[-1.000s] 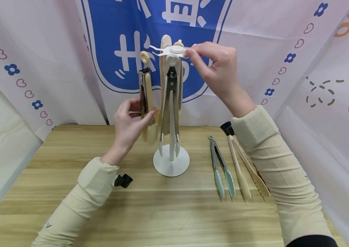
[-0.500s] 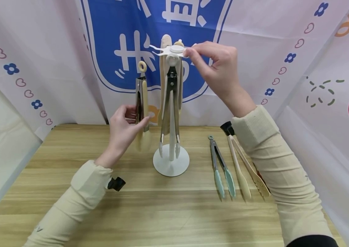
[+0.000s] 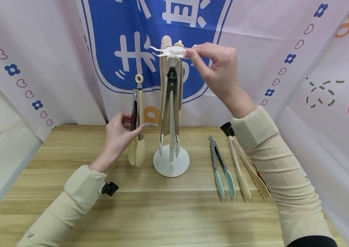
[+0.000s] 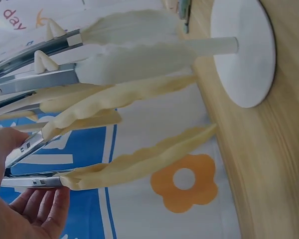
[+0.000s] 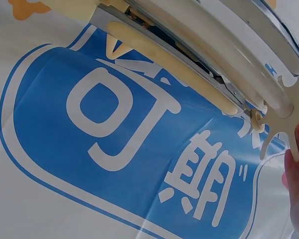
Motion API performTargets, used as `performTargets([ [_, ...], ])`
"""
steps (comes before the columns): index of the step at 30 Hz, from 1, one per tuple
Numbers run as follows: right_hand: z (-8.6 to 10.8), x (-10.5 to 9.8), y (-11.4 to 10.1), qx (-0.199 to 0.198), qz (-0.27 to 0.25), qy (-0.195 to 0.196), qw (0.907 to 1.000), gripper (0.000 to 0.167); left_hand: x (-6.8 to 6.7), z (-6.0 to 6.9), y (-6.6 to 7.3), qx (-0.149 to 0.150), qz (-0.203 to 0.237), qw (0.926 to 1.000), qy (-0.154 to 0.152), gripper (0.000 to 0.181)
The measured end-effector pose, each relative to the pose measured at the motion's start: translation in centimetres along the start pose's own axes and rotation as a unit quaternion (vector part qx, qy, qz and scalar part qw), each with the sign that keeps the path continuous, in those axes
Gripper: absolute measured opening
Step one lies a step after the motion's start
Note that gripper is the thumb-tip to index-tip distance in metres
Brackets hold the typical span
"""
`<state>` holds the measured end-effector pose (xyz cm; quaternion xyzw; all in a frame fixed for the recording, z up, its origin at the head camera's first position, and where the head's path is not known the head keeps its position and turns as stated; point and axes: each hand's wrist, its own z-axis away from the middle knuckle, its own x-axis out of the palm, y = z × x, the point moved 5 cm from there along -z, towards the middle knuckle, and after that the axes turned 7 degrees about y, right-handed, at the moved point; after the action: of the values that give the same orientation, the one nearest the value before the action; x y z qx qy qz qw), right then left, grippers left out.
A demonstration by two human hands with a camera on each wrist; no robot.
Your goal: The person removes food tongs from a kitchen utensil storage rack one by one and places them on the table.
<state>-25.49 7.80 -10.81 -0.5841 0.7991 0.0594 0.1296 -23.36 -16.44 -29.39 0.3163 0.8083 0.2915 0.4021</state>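
Left of the stand, my left hand grips steel tongs with cream tips and a cream ring at the top. The tongs hang upright and apart from the stand; in the left wrist view their cream tips spread apart. My right hand pinches one arm of the white hook plate on top of the stand. White-tipped tongs hang at the stand's front. Behind them hang more utensils, partly hidden; the right wrist view shows cream-handled steel tongs among them.
The stand's round white base rests on the wooden table. To its right lie teal-tipped tongs and long beige tongs, partly behind my right sleeve. A printed cloth hangs close behind the table.
My left hand has moved down and left with the cream tongs, away from the stand. My right hand stays on the hook plate.
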Motion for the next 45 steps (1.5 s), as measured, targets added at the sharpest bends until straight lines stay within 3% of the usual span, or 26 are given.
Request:
performTargets([
  [21, 0.1, 0.0, 0.0, 0.008, 0.001, 0.0, 1.0, 0.019, 0.7, 2.0, -3.8, -0.062, -0.074, 0.9918, -0.083, 0.043],
  [45, 0.0, 0.0, 0.0, 0.003, -0.009, 0.013, 0.9999, 0.017, 2.1, 4.5, -8.5, -0.126, -0.129, 0.9604, -0.212, 0.04],
])
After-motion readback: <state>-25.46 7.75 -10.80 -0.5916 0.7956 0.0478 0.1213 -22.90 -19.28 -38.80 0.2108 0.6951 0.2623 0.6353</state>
